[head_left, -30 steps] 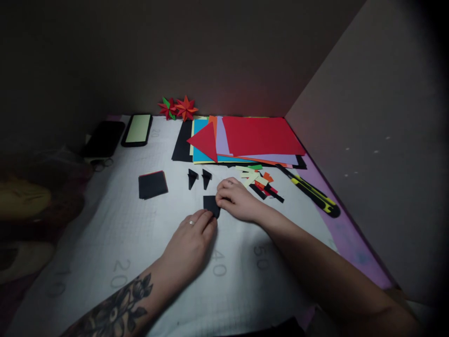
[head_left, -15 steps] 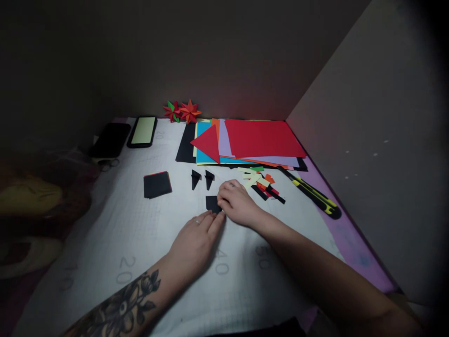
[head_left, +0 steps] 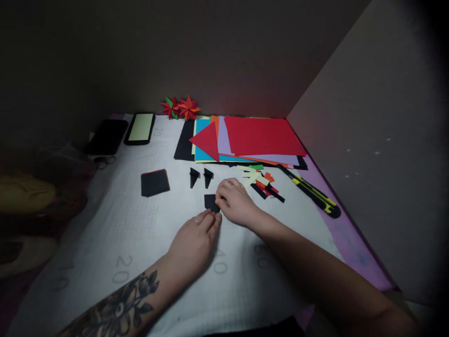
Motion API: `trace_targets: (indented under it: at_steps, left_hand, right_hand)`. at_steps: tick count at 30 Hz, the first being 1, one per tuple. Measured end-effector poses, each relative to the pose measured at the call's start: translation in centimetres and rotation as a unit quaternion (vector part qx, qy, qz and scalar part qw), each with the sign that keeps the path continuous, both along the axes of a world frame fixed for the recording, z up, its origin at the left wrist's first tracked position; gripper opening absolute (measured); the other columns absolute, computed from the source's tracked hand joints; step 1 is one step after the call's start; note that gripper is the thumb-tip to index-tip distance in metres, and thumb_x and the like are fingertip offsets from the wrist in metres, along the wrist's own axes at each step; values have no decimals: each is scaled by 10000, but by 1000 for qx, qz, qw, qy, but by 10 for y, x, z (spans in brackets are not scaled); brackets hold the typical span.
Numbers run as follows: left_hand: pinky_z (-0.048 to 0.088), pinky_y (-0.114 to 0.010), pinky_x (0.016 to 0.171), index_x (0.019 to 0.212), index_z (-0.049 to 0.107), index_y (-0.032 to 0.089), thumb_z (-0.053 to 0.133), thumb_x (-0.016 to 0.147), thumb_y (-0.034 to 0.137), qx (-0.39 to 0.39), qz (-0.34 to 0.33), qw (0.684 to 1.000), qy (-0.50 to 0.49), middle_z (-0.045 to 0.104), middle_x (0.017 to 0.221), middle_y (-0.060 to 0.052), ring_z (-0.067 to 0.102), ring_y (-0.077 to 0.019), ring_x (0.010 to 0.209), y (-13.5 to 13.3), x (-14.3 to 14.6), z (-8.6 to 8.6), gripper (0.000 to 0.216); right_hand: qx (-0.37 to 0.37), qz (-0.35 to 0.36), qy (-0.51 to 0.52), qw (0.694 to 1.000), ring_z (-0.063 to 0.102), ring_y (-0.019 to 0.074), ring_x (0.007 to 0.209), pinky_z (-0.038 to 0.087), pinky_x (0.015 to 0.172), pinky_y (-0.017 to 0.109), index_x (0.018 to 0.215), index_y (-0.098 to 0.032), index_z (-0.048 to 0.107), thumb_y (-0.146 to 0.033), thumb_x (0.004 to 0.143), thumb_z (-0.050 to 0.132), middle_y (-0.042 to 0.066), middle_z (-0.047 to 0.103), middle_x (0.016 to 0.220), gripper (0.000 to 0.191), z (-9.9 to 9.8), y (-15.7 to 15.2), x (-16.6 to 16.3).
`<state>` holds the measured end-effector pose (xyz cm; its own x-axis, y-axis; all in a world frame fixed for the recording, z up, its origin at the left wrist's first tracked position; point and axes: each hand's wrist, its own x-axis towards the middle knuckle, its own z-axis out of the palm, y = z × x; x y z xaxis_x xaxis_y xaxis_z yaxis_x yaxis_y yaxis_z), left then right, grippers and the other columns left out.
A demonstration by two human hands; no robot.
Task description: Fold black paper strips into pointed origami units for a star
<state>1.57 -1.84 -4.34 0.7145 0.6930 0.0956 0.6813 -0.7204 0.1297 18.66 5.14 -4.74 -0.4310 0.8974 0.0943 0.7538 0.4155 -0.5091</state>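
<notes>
A small black paper square lies on the white sheet in front of me, its right and lower edges covered by my fingers. My left hand has its fingertips pressed together on the lower edge. From the right, my right hand is closed over the paper's right side, fingers curled. Just beyond the square stand two folded black paper pieces, a left one and a right one. Left of them lies a stack of black paper squares with a reddish edge showing.
Coloured paper sheets lie at the back, a red paper triangle on top. Paper scraps and a utility knife are at right. Two paper stars, a phone, a dark flat object and scissors handles sit back left.
The whole view has shifted slightly. Both hands stay at the black paper square, and my left fingertips have drawn a little closer together along its lower edge.
</notes>
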Motion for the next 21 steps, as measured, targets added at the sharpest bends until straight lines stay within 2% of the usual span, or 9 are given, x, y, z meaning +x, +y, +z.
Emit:
trace_targets:
  at_steps: [9, 21]
  left_hand:
    - [533, -367, 824, 1233, 508, -5, 391, 830, 50, 29, -6, 999, -13, 658, 1028, -169, 588, -278, 1075, -1, 1, -4, 423]
    - [546, -397, 811, 1203, 541, -17, 376, 841, 49, 27, -14, 1000, -3, 655, 1026, -183, 592, -302, 1070, -1, 1, -4, 403]
  right_hand:
    - [16, -5, -21, 1000, 449, 263, 981, 390, 842, 408, 738, -194, 576, -111, 787, 531, 75, 597, 918, 107, -2, -3, -2]
    - [12, -8, -64, 998, 435, 267, 1016, 369, 883, 421, 787, -185, 573, -120, 810, 516, 94, 578, 962, 89, 3, -8, -6]
